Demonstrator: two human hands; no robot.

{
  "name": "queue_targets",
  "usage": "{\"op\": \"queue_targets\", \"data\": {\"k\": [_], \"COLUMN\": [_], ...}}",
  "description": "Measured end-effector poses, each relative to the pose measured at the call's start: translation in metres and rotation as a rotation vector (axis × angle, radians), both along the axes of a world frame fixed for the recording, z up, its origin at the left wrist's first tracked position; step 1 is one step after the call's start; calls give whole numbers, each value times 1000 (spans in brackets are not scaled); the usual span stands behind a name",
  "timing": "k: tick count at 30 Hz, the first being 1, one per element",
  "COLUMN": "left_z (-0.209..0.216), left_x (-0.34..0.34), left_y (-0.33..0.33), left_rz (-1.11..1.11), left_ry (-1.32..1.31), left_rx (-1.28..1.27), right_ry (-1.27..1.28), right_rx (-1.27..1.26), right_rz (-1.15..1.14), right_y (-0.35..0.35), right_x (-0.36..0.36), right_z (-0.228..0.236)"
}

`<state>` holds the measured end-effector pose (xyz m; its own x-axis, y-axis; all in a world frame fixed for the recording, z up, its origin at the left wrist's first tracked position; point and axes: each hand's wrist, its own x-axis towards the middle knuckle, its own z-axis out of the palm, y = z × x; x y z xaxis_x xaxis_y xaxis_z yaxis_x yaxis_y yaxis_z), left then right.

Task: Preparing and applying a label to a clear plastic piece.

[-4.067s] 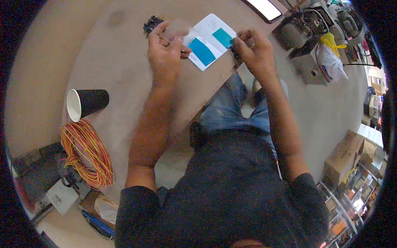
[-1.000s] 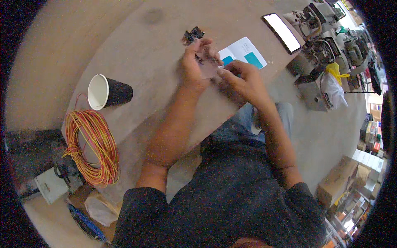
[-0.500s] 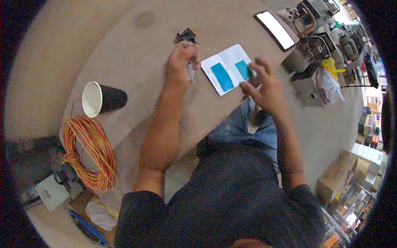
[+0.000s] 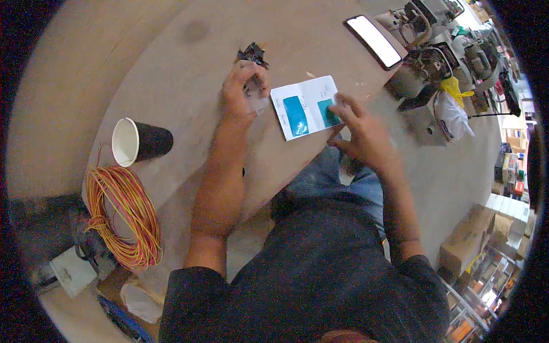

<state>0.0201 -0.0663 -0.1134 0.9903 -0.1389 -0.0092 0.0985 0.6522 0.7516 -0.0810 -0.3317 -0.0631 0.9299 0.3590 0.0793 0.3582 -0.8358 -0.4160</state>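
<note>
A white folded card [image 4: 310,91] lies open on the table, with a teal rectangle on each half and handwriting beside them. My right hand [image 4: 361,130] is at its right edge. The fingertips touch the smaller teal rectangle [image 4: 327,114], and the thumb stands apart below. Left of the card, my left hand [image 4: 241,86] is closed around a small clear plastic bag [image 4: 255,104]. Dark bits show through the plastic between the fingers. Just beyond that hand sits a crumpled heap of black scraps [image 4: 254,52].
A phone [image 4: 374,43] with a bright white screen lies at the far right. On the left, a black paper cup [image 4: 153,142] rests on its side near a coil of red and yellow wire [image 4: 123,217]. Dusty machines [image 4: 440,63] and a white plastic bag [image 4: 452,117] stand to the right.
The card has turned to lie more level and shifted slightly toward me and left. My right fingers have moved down along its right edge. My left hand, still holding the bag, has shifted slightly left.
</note>
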Motion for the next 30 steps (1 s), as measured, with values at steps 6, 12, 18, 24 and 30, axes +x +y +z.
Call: {"op": "queue_targets", "data": {"k": [6, 12, 18, 24, 30], "left_z": [7, 12, -3, -6, -24], "left_x": [0, 0, -6, 0, 4], "left_y": [-3, -1, 0, 1, 8], "left_rz": [-35, -7, 25, -83, 37], "left_ry": [-3, 9, 6, -85, -324], "left_rx": [-49, 19, 326, 87, 502], "right_ry": [35, -85, -131, 4, -122], "right_rx": [-13, 183, 244, 239, 200], "right_rz": [-34, -138, -62, 6, -31], "right_y": [-12, -11, 0, 31, 38], "right_x": [-5, 11, 20, 19, 34], "right_z": [-7, 2, 4, 14, 26]}}
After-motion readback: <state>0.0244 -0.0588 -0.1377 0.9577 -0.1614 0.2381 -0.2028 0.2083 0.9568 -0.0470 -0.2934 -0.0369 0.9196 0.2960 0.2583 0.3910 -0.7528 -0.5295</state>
